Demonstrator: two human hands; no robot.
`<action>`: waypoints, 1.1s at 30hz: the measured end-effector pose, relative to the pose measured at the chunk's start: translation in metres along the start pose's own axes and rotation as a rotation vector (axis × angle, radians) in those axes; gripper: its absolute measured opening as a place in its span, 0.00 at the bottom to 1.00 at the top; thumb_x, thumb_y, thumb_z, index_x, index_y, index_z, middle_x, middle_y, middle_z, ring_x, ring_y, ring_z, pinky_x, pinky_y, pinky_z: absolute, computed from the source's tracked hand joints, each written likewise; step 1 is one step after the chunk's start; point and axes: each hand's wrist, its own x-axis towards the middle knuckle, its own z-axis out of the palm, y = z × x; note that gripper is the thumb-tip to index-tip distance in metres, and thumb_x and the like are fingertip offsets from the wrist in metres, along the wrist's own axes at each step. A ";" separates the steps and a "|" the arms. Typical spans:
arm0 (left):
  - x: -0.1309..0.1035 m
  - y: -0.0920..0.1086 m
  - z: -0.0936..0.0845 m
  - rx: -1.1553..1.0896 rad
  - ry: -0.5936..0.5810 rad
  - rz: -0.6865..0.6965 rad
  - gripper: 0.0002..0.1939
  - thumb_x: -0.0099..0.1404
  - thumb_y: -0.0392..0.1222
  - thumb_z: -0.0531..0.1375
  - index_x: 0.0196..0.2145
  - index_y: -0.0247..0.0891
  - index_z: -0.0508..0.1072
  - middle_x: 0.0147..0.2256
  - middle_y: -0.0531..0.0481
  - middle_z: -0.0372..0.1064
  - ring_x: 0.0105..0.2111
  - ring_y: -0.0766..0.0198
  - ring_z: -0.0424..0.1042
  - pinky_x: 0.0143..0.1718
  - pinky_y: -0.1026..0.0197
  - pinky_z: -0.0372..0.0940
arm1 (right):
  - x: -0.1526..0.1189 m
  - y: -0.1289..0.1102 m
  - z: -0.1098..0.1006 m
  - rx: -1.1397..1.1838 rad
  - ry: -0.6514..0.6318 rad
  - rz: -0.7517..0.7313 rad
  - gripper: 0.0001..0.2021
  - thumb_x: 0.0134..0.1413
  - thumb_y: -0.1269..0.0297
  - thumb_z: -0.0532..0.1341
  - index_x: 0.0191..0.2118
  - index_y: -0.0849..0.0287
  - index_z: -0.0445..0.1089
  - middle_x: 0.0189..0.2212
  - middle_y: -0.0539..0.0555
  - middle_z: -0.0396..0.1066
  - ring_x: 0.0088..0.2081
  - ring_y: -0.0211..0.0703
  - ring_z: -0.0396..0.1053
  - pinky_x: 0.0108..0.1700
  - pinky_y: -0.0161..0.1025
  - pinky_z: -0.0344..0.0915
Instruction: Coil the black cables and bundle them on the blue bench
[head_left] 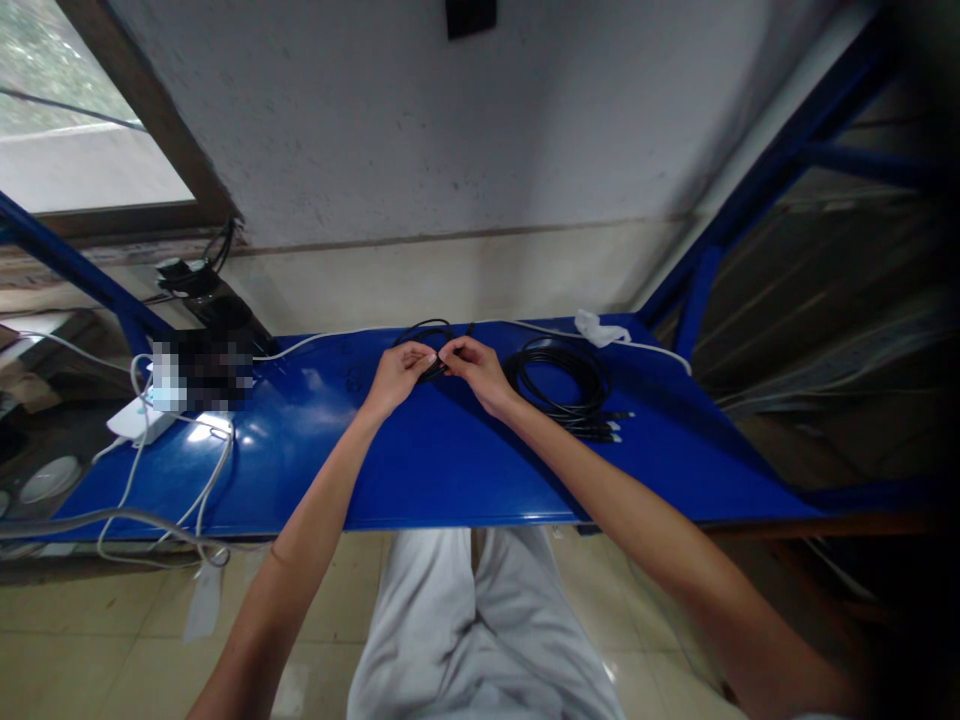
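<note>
A thin black cable [429,326], looped into a coil, is pinched between my two hands above the blue table. My left hand [405,372] grips the coil's near side with thumb and fingers closed. Close beside it, my right hand [476,366] is closed on the same cable, fingertips almost touching the left ones. A short dark end pokes up behind the right fingers. To the right of my right hand lies a larger bundle of coiled black cables [596,382], with several connector ends pointing right. What lies between my fingertips is too small to make out.
The blue table [450,470] stands against the wall. A white cable [660,348] runs along its back edge, near a crumpled plastic bag [600,328]. At the left are a white power strip [142,420], tangled white cords and a dark bottle-like object [217,300]. Blue frame posts rise at both sides.
</note>
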 end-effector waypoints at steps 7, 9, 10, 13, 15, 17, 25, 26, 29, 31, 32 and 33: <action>-0.001 0.001 0.002 0.050 0.016 0.063 0.10 0.67 0.45 0.70 0.42 0.37 0.79 0.39 0.44 0.81 0.40 0.58 0.81 0.46 0.56 0.74 | 0.001 0.001 -0.001 -0.006 0.000 0.012 0.13 0.53 0.52 0.76 0.37 0.53 0.79 0.37 0.50 0.77 0.39 0.40 0.74 0.43 0.38 0.75; -0.002 0.002 0.003 0.067 0.030 0.071 0.09 0.68 0.45 0.68 0.42 0.37 0.79 0.39 0.44 0.81 0.39 0.58 0.81 0.44 0.57 0.73 | 0.001 0.001 -0.001 -0.002 -0.015 0.019 0.13 0.53 0.51 0.76 0.37 0.53 0.79 0.38 0.50 0.77 0.40 0.40 0.75 0.44 0.38 0.76; -0.003 0.003 0.004 0.083 0.037 0.075 0.09 0.69 0.45 0.67 0.42 0.37 0.79 0.39 0.45 0.81 0.38 0.58 0.81 0.44 0.57 0.73 | 0.000 0.001 -0.001 -0.003 -0.025 0.025 0.14 0.53 0.50 0.76 0.37 0.53 0.79 0.38 0.50 0.77 0.40 0.41 0.75 0.44 0.39 0.77; -0.004 0.005 0.004 0.148 0.050 0.088 0.08 0.71 0.44 0.65 0.43 0.38 0.80 0.40 0.45 0.81 0.37 0.59 0.80 0.43 0.57 0.73 | -0.001 0.001 0.000 -0.014 -0.053 0.045 0.15 0.53 0.48 0.76 0.38 0.53 0.78 0.39 0.50 0.78 0.40 0.40 0.75 0.45 0.39 0.78; -0.005 0.006 0.004 0.177 0.052 0.099 0.08 0.72 0.43 0.64 0.43 0.38 0.80 0.40 0.45 0.81 0.38 0.59 0.80 0.45 0.57 0.73 | -0.002 0.001 0.000 -0.021 -0.064 0.061 0.16 0.53 0.48 0.76 0.39 0.53 0.78 0.39 0.50 0.79 0.39 0.40 0.75 0.45 0.39 0.78; -0.006 0.007 0.004 0.195 0.047 0.115 0.07 0.72 0.43 0.64 0.44 0.38 0.80 0.41 0.45 0.81 0.40 0.58 0.80 0.47 0.56 0.72 | -0.002 0.001 0.000 -0.021 -0.068 0.072 0.16 0.53 0.48 0.76 0.39 0.53 0.78 0.38 0.50 0.79 0.39 0.40 0.75 0.44 0.39 0.78; -0.008 0.012 0.004 0.285 0.041 0.173 0.07 0.74 0.40 0.61 0.44 0.40 0.79 0.42 0.45 0.81 0.42 0.57 0.80 0.49 0.55 0.71 | -0.002 0.000 -0.001 -0.004 -0.096 0.102 0.16 0.55 0.49 0.75 0.40 0.53 0.77 0.38 0.50 0.79 0.38 0.39 0.76 0.42 0.37 0.78; -0.008 0.013 0.004 0.294 0.041 0.182 0.07 0.74 0.40 0.61 0.45 0.40 0.79 0.42 0.45 0.81 0.42 0.57 0.80 0.49 0.55 0.71 | -0.002 0.000 -0.001 -0.005 -0.098 0.107 0.16 0.55 0.49 0.75 0.40 0.53 0.77 0.38 0.50 0.79 0.38 0.38 0.76 0.42 0.37 0.78; -0.009 0.014 0.004 0.320 0.040 0.204 0.07 0.75 0.40 0.61 0.44 0.40 0.79 0.43 0.45 0.80 0.42 0.57 0.80 0.49 0.55 0.71 | -0.002 0.000 0.000 -0.012 -0.099 0.122 0.17 0.54 0.48 0.76 0.40 0.53 0.76 0.37 0.50 0.78 0.37 0.39 0.76 0.41 0.37 0.79; -0.009 0.014 0.004 0.325 0.035 0.202 0.07 0.75 0.41 0.61 0.45 0.40 0.79 0.43 0.45 0.80 0.42 0.57 0.80 0.49 0.55 0.71 | -0.002 0.001 0.000 -0.018 -0.092 0.124 0.18 0.53 0.47 0.76 0.40 0.52 0.76 0.35 0.49 0.77 0.36 0.39 0.76 0.40 0.38 0.79; -0.009 0.014 0.003 0.315 0.032 0.196 0.07 0.75 0.41 0.61 0.45 0.40 0.79 0.43 0.45 0.80 0.43 0.57 0.80 0.49 0.55 0.71 | -0.002 0.001 0.000 -0.021 -0.087 0.122 0.18 0.53 0.47 0.76 0.40 0.52 0.76 0.34 0.49 0.77 0.36 0.39 0.76 0.40 0.38 0.79; -0.009 0.013 0.003 0.296 0.029 0.186 0.07 0.74 0.42 0.62 0.45 0.40 0.79 0.43 0.45 0.81 0.42 0.57 0.80 0.49 0.55 0.72 | -0.002 0.002 0.000 -0.023 -0.082 0.118 0.18 0.53 0.46 0.76 0.40 0.52 0.76 0.34 0.49 0.77 0.35 0.39 0.76 0.40 0.38 0.79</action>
